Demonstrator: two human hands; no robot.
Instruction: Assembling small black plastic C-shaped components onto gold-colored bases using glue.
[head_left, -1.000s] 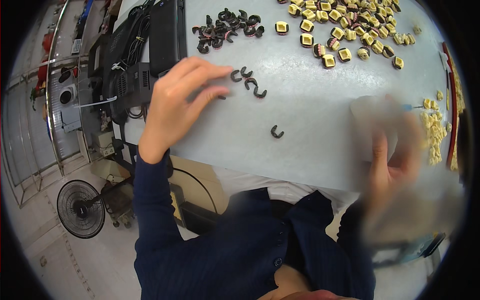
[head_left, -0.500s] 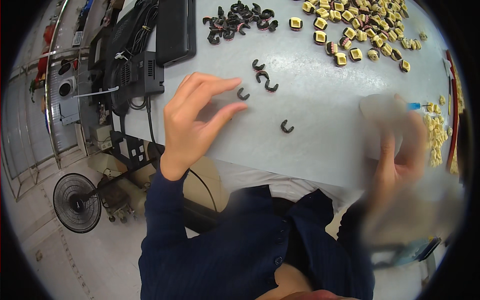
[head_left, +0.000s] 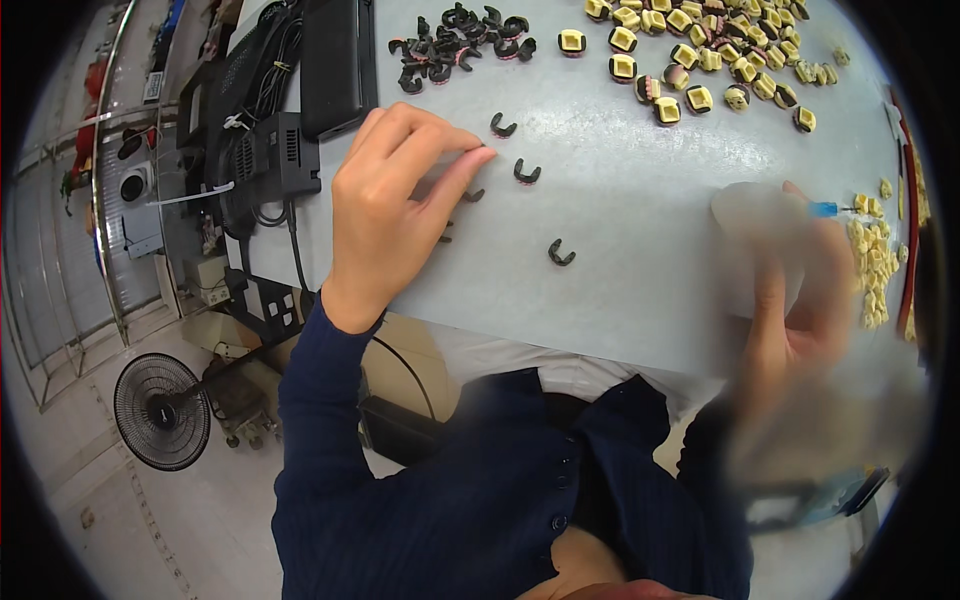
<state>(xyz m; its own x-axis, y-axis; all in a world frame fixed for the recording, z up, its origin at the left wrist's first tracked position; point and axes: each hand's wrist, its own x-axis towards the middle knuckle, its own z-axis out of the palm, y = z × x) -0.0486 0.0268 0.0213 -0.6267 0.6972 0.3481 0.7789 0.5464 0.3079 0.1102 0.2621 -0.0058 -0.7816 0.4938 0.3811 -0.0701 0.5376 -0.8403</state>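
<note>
My left hand [head_left: 395, 200] is over the left part of the table, thumb and forefinger pinched on a small black horseshoe-shaped piece, mostly hidden by the fingertips. Close by lie more such pieces: a black horseshoe-shaped piece [head_left: 503, 126] just beyond the fingertips, another to their right, one farther toward the front, and others partly behind the hand. My right hand [head_left: 790, 310], smeared by a blurred patch, is closed around what looks like a dispensing syringe; its blue needle tip [head_left: 825, 209] points right, while its body is too blurred to make out.
A heap of black horseshoe-shaped pieces [head_left: 455, 45] with pink parts lies at the back left. Several cream-and-black blocks [head_left: 700, 60] spread across the back right. Small cream pieces [head_left: 870, 265] line the right edge. A black box-shaped device [head_left: 280, 155] and cables stand left; a fan [head_left: 162, 410] is on the floor.
My left thumb and forefinger have come together, taking hold of one of the black horseshoe-shaped pieces. The view has shifted slightly. My right hand stays almost where it was.
</note>
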